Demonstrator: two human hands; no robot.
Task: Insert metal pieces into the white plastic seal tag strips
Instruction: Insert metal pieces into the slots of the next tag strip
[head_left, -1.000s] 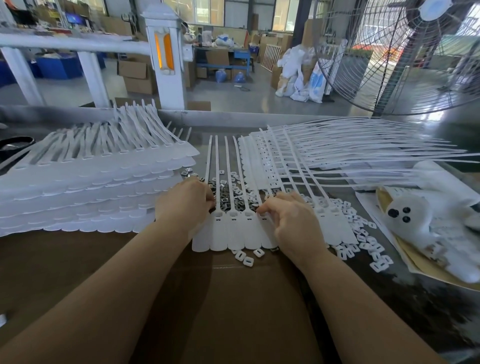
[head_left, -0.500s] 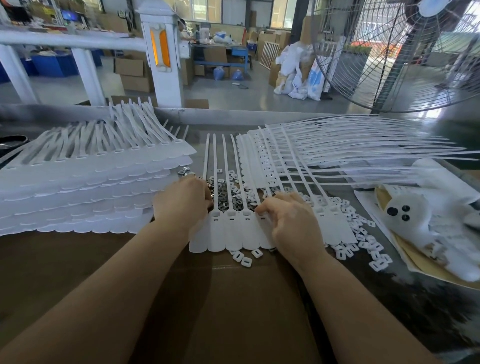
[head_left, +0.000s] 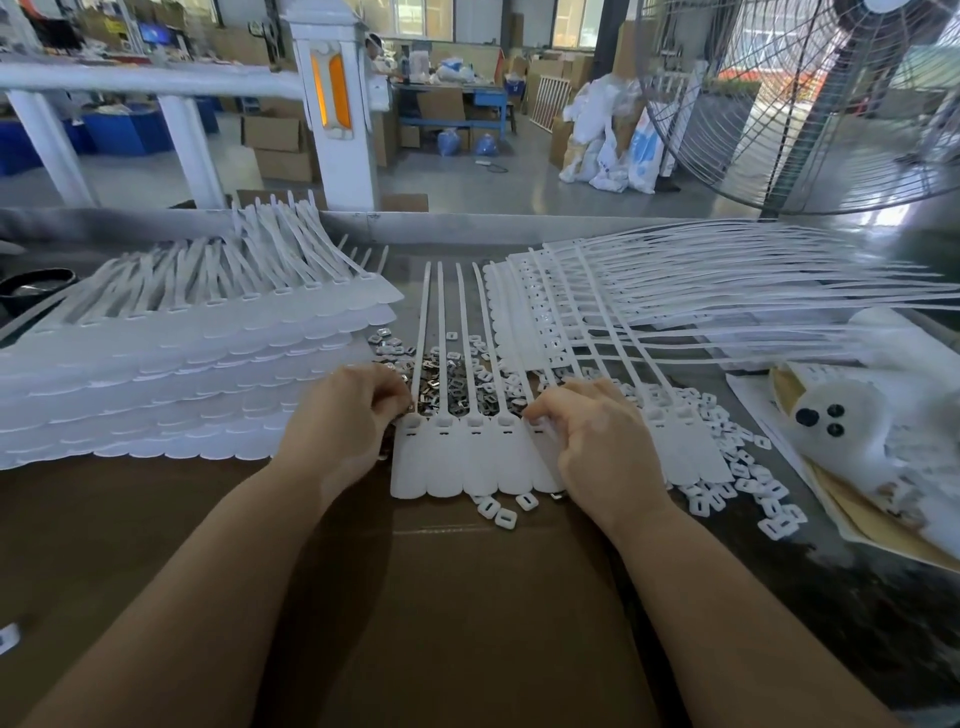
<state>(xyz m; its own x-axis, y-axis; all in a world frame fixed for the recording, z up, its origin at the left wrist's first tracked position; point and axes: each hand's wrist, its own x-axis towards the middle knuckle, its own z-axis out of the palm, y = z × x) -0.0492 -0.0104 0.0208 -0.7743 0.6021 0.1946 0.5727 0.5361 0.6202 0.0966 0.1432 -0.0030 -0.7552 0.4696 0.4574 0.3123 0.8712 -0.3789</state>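
Note:
A strip of several joined white seal tags (head_left: 467, 462) lies flat on brown cardboard (head_left: 467, 597), its tails pointing away from me. Behind the tag heads sits a pile of small shiny metal pieces (head_left: 447, 384). My left hand (head_left: 348, 415) is at the strip's left end. Its fingers are curled, with the tips at the leftmost tag head and the edge of the pile, apparently pinching a metal piece. My right hand (head_left: 597, 436) covers the strip's right end, its curled fingertips pinching the rightmost tag head.
A tall stack of tag strips (head_left: 182, 374) fills the left. More strips (head_left: 649, 312) fan out at the right. White plastic caps (head_left: 727, 467) are scattered to the right, a few (head_left: 498, 512) in front of the strip. A white glove (head_left: 857, 431) lies far right, and a large fan (head_left: 805, 104) stands behind.
Both hands stay at the ends of the strip. My left fingertips have shifted slightly toward the leftmost tag head.

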